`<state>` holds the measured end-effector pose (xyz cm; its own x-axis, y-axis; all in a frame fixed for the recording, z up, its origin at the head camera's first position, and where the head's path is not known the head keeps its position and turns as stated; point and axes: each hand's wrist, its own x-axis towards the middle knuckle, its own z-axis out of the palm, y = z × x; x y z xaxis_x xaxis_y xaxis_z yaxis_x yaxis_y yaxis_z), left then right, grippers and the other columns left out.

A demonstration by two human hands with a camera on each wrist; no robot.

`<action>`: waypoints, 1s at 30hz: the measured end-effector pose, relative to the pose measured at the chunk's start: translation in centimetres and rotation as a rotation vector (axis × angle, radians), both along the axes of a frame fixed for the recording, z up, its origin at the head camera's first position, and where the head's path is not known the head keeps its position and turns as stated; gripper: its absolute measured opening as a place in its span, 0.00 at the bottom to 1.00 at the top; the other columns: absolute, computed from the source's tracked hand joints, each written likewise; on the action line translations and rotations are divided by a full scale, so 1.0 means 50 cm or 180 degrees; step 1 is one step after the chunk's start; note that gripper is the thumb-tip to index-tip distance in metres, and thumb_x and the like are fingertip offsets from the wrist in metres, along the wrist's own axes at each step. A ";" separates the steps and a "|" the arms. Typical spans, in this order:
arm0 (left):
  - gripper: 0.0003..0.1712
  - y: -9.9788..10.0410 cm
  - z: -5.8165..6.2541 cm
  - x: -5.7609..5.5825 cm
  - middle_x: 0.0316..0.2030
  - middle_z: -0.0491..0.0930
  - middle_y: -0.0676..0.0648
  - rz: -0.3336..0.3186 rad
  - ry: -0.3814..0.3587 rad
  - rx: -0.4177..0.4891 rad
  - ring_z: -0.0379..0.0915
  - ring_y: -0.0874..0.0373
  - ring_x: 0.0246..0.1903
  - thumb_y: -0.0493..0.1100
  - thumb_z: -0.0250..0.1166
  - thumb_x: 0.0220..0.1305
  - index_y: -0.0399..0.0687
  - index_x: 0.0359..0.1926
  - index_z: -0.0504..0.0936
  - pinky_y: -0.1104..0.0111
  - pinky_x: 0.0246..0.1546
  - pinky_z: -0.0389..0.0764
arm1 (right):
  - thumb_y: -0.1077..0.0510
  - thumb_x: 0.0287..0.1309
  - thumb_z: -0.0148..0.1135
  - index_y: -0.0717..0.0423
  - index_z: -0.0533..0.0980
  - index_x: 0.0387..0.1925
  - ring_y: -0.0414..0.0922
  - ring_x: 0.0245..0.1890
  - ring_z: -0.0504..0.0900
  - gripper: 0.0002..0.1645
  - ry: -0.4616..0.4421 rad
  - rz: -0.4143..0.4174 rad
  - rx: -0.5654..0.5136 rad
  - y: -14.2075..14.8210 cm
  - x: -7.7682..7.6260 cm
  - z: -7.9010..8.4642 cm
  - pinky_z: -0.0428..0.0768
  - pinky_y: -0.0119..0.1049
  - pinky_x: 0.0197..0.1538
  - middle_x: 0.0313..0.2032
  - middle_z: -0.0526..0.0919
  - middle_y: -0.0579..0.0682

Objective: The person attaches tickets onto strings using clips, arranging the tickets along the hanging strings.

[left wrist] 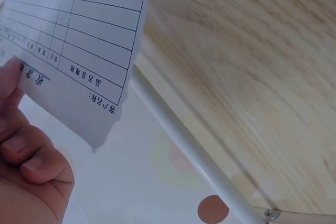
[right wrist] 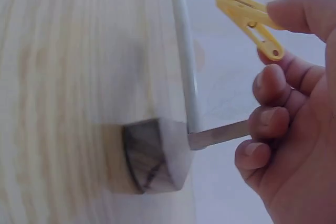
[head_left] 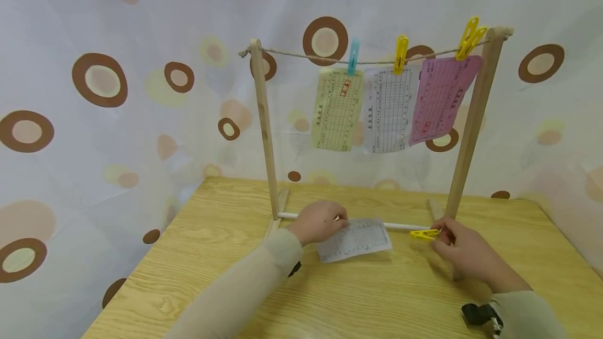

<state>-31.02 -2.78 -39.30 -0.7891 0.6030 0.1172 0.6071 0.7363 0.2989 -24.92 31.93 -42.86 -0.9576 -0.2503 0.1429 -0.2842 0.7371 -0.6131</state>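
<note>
My left hand (head_left: pixel 322 221) pinches a white printed receipt slip (head_left: pixel 355 240) by its edge, holding it above the table in front of the rack's white crossbar. In the left wrist view the slip (left wrist: pixel 79 30) shows ruled lines and printed characters, with the thumb on its edge. Near the foot of the right post, my right hand (head_left: pixel 466 250) holds a yellow clothespin (head_left: pixel 425 234) between thumb and forefinger. The right wrist view shows that clothespin (right wrist: pixel 252 22) with its handles in the fingers and the other fingers loosely curled.
A wooden rack carries a string (head_left: pixel 306 58) between its left post (head_left: pixel 266 130) and right post (head_left: pixel 473 124). Green (head_left: pixel 338 111), white (head_left: pixel 392 111) and pink slips (head_left: pixel 445 98) hang from it by a blue clothespin (head_left: pixel 353 56) and yellow ones. A white crossbar (head_left: pixel 407 226) joins the feet.
</note>
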 end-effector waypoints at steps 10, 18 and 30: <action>0.10 -0.051 0.024 0.022 0.40 0.85 0.58 0.0081 0.0103 0.0526 0.77 0.66 0.37 0.50 0.61 0.74 0.55 0.42 0.88 0.68 0.41 0.78 | 0.49 0.70 0.64 0.57 0.74 0.54 0.39 0.22 0.60 0.20 0.0518 -0.0087 0.0028 -0.017 0.016 0.042 0.61 0.35 0.24 0.30 0.68 0.47; 0.08 -0.089 0.056 0.041 0.39 0.84 0.54 0.0295 0.0499 0.0984 0.79 0.60 0.37 0.47 0.64 0.72 0.52 0.39 0.88 0.65 0.38 0.79 | 0.49 0.68 0.66 0.56 0.76 0.51 0.38 0.21 0.58 0.18 0.0839 -0.0054 0.0117 -0.041 0.027 0.106 0.58 0.35 0.22 0.28 0.67 0.45; 0.09 -0.117 0.107 0.056 0.35 0.83 0.54 0.0363 0.0579 0.1409 0.79 0.60 0.38 0.44 0.65 0.72 0.50 0.33 0.86 0.60 0.43 0.81 | 0.53 0.65 0.69 0.53 0.80 0.51 0.35 0.19 0.60 0.15 0.1436 0.0159 0.0415 -0.083 0.026 0.228 0.61 0.33 0.23 0.24 0.69 0.40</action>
